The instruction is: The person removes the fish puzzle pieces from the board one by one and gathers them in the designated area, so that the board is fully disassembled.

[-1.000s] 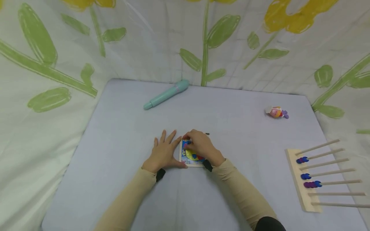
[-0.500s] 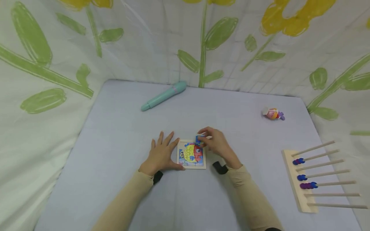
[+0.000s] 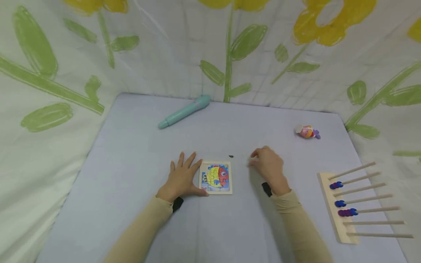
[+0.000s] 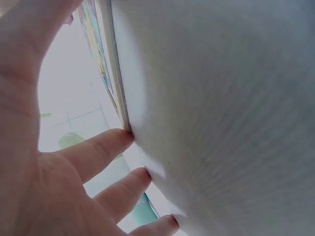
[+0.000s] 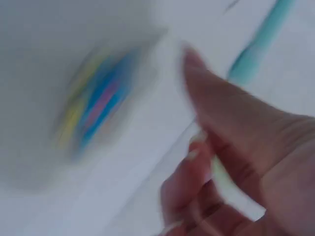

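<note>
My left hand [image 3: 179, 180] lies with fingers spread at the left side of a small framed jigsaw puzzle [image 3: 215, 179]. Its index fingertip touches the wooden frame [image 4: 115, 73] in the left wrist view. The pieces show a yellow and red fish on blue; a bare pale patch shows at the frame's upper left. Right of the puzzle, my right hand [image 3: 269, 166] hovers low with bent fingers. In the right wrist view, its thumb and fingers stand apart. Away from their tips is a blurred blue, yellow and pink puzzle piece [image 5: 101, 101], hidden in the head view.
A teal toy microphone [image 3: 185, 111] lies near the back edge. A small doll-like figure [image 3: 307, 131] lies at the back right. The wooden peg rack [image 3: 338, 208] with beads stands at the right. A tiny black bit [image 3: 231, 156] lies above the puzzle.
My right hand has lifted a blue piece from the puzzle and moved right, off the frame. Its fingers have parted from the piece. The left hand stays beside the frame.
</note>
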A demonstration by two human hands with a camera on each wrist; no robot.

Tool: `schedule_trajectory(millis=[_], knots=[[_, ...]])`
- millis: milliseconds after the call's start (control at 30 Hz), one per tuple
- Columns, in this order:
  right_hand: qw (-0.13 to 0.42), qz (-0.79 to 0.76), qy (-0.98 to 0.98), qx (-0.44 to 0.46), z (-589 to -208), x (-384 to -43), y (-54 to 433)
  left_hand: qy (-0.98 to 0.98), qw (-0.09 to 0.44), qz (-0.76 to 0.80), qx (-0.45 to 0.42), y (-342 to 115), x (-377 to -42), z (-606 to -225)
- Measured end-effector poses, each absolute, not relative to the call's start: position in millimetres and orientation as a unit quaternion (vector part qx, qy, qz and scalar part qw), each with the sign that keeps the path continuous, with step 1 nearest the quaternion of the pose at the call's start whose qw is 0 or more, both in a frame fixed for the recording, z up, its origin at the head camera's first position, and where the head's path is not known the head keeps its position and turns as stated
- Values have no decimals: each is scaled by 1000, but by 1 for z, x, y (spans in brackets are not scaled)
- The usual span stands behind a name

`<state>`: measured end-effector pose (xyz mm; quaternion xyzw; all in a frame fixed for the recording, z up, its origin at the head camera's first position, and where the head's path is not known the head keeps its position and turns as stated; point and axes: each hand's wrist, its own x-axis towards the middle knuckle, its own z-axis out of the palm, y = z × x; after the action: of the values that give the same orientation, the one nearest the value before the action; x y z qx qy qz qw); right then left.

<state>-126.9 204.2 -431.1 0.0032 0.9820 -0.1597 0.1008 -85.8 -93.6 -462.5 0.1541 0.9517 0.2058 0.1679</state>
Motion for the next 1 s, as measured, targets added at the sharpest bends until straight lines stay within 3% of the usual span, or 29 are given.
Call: schedule_trajectory(millis=[133,233,567,1000], knots=[[71,-165,973,-143,-437,-115,146,953,161,205,157,-96,-85,-463],[65,-127,971,-193,-441,-110,124,953,151,206,163,-96,-85,-461],[99,-155,968,-172,-450,-107,120,953,144,210,163,-94,-83,-463],[185,-292,928,-143,-452,-119,120,950,150,222,160,-95,-83,-467]])
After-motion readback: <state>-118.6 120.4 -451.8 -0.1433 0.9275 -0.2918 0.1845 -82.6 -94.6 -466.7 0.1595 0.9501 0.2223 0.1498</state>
